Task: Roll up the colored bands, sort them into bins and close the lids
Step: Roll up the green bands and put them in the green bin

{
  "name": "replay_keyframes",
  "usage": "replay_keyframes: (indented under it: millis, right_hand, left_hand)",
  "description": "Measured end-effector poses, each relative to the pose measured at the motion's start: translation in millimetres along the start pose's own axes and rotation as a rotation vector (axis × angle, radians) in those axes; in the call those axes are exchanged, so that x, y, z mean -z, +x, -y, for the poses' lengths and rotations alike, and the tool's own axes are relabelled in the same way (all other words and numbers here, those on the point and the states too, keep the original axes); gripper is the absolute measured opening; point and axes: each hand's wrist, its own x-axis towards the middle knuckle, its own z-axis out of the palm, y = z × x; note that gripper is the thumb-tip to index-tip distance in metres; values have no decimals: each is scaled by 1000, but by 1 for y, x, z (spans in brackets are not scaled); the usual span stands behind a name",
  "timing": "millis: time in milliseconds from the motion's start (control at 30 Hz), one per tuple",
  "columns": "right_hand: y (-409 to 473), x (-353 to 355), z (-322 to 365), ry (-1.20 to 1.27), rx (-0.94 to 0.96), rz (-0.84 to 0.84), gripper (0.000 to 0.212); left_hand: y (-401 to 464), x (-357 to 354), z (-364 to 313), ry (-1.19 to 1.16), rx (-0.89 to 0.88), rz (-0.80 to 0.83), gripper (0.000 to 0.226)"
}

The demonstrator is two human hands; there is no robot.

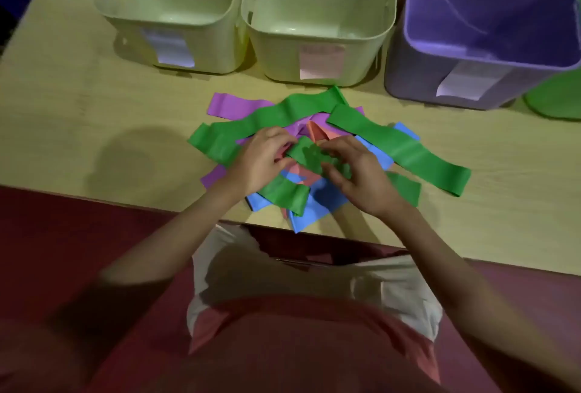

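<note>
Both hands meet in the middle of the frame over a heap of bands. The left hand (262,158) and the right hand (358,172) each pinch one end of a small green band (306,153), fingers curled shut on it. The band looks bunched between them, but the picture is too blurry to tell how far it is rolled.

Under the hands lies the pile of bands (314,201), all loose and flat, crossing over each other. A long green band (399,149) runs toward the right of the frame. Another green band (283,116) arches across the top of the pile. A purple band (234,105) sticks out at the pile's upper left. Blue bands (317,208) and a pink band (316,131) peek out from below.

The pile sits on a pale wooden table (78,103), near its lower edge.

Along the top of the frame stand three open bins in a row. The left cream bin (169,46) and the middle cream bin (317,56) stand just beside each other. The purple bin (471,78) is at the upper right. Each has a paper label on its front. A bit of something green (556,97) shows at the right edge.
</note>
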Motion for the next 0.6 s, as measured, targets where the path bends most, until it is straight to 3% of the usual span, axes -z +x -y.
replay_keyframes:
  millis: [267,367,467,600]
  right_hand:
    - [-4,-16,-25,-60,100,-89,32]
    - [-8,-24,-35,-66,119,-88,35]
    - [-11,-27,-39,-80,131,-104,36]
    - [-14,-23,-28,-85,83,-121,45]
  left_hand:
    - [9,-25,16,185,-94,-129,39]
    - [8,-20,19,210,-181,-80,37]
    - [8,-6,13,200,-244,-72,35]
    - [2,9,-5,92,-265,-205,38]
